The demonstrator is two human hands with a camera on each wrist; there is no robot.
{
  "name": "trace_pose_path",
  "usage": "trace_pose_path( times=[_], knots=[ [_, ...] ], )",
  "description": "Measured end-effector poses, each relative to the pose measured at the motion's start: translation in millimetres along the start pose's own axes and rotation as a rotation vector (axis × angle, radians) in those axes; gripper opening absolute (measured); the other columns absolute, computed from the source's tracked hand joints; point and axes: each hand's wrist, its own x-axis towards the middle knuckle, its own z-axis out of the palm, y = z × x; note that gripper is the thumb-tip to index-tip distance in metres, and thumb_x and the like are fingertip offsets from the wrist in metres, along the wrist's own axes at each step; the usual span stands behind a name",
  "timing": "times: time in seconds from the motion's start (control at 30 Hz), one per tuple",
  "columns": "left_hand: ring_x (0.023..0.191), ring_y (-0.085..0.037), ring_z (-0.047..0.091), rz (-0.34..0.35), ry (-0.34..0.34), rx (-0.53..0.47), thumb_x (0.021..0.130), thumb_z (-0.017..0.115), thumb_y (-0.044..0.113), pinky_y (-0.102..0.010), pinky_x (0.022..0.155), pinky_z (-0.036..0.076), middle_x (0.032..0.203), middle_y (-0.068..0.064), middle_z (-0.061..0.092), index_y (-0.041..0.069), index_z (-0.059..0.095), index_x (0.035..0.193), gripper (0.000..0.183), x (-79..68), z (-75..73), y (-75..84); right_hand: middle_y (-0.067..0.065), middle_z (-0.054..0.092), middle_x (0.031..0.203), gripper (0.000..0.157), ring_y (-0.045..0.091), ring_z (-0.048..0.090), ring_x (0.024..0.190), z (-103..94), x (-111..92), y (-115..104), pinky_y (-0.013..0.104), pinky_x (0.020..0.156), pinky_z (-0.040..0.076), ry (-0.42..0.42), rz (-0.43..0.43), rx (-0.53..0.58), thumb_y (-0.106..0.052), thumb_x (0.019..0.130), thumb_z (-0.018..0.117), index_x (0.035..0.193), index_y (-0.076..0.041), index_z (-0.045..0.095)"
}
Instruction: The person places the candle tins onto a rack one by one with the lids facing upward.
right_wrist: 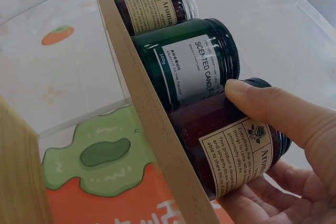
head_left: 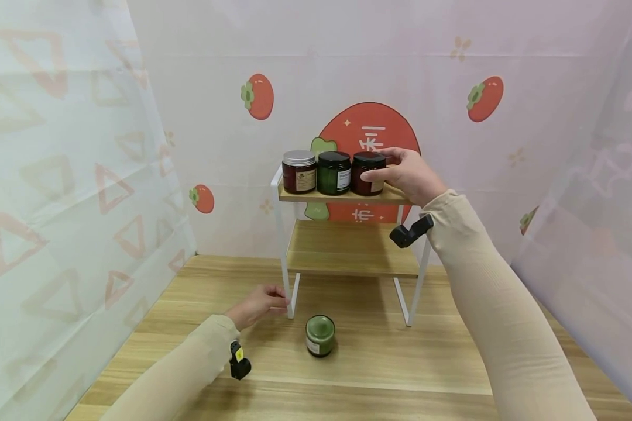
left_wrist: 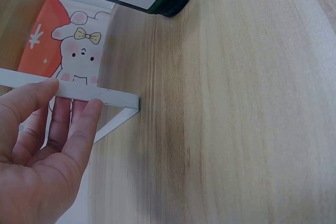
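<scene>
My right hand (head_left: 408,175) grips a dark red-brown candle jar (right_wrist: 226,145) with a black lid and cream label, thumb on one side and fingers round the other. The jar is at the right end of the row on the top board (head_left: 342,198) of a two-tier rack. Beside it are a green candle jar (head_left: 334,173) with a black lid and a red-brown jar (head_left: 299,172) with a silver lid. Low at the rack's left, my left hand (head_left: 260,305) pinches the white metal leg (left_wrist: 118,97) between thumb and fingers.
An open green candle jar (head_left: 320,336) stands on the wooden table (head_left: 379,374) before the rack, right of the left hand. The rack's lower board (head_left: 353,248) spans between white legs. Printed cloth walls (head_left: 216,128) enclose the back and sides.
</scene>
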Motion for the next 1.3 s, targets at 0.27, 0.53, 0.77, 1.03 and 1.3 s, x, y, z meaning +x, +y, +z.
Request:
trace_pose_path(
  times=[0.27, 0.53, 0.77, 1.03, 1.3],
  knots=[
    [0.095, -0.022, 0.063, -0.013, 0.007, 0.018, 0.093, 0.059, -0.002, -0.051, 0.101, 0.048, 0.094, -0.007, 0.058, -0.004, 0.053, 0.098, 0.008, 0.1, -0.8, -0.1, 0.012, 0.042, 0.144, 0.076, 0.023, 0.046, 0.122, -0.1, -0.6, -1.6, 0.038, 0.11, 0.041, -0.002, 0.015, -0.043, -0.019, 0.086, 0.074, 0.149, -0.01, 0.033],
    [0.095, -0.022, 0.063, -0.009, 0.004, 0.023, 0.093, 0.059, -0.002, -0.051, 0.1, 0.049, 0.094, -0.008, 0.058, -0.003, 0.053, 0.097, 0.007, -1.4, -0.9, 1.0, 0.017, 0.043, 0.14, 0.071, 0.023, 0.048, 0.119, 0.9, -3.4, -4.0, 0.038, 0.108, 0.042, -0.02, -0.027, -0.04, -0.017, 0.087, 0.072, 0.148, -0.01, 0.036],
    [0.094, -0.021, 0.063, -0.011, 0.007, 0.027, 0.093, 0.058, -0.002, -0.05, 0.1, 0.05, 0.093, -0.007, 0.058, -0.003, 0.053, 0.097, 0.007, -1.0, -0.6, 1.3, 0.01, 0.038, 0.149, 0.073, 0.022, 0.038, 0.134, -4.1, -6.6, -7.9, 0.042, 0.113, 0.036, -0.016, -0.08, -0.049, -0.025, 0.087, 0.073, 0.148, -0.011, 0.034],
    [0.095, -0.022, 0.063, -0.014, 0.017, 0.019, 0.092, 0.058, -0.003, -0.051, 0.101, 0.048, 0.093, -0.007, 0.058, -0.003, 0.053, 0.097, 0.008, 0.4, 0.4, 0.6, 0.009, 0.043, 0.146, 0.07, 0.021, 0.041, 0.134, -7.3, -12.4, -12.4, 0.041, 0.115, 0.034, 0.022, -0.144, 0.003, -0.027, 0.086, 0.073, 0.145, -0.014, 0.038],
    [0.094, -0.022, 0.063, -0.015, 0.02, 0.007, 0.092, 0.059, -0.003, -0.048, 0.099, 0.051, 0.092, -0.007, 0.058, -0.001, 0.053, 0.094, 0.007, 2.4, 0.1, -1.4, 0.009, 0.048, 0.14, 0.067, 0.02, 0.046, 0.129, -11.5, -22.0, -16.0, 0.042, 0.114, 0.035, 0.054, -0.183, 0.04, -0.027, 0.085, 0.075, 0.142, -0.015, 0.041]
  ],
)
